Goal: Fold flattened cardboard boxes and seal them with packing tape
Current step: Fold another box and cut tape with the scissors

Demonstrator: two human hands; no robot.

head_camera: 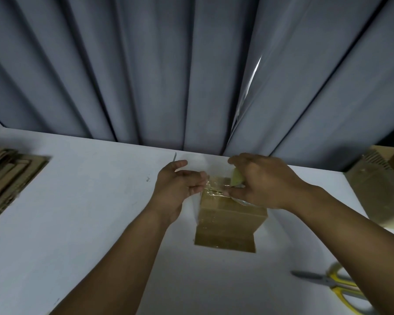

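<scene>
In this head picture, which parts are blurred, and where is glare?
Head view: the scissors at lower right and the flat cardboard stack at left are smeared; glare streaks a curtain fold; clear tape glints on the box.

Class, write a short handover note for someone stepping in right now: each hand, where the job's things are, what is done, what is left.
Left hand: pinching the free end of clear tape over the box top.
Right hand: gripping the tape roll at the box's far right edge.
Box: folded up, standing mid-table.
Scissors: lying near right, untouched.
Flat cardboard stack: far left. Finished boxes: far right.
Done: box folded, tape stretched across the top seam.
Left: press tape down, cut it, probably move on to the next flat.
</scene>
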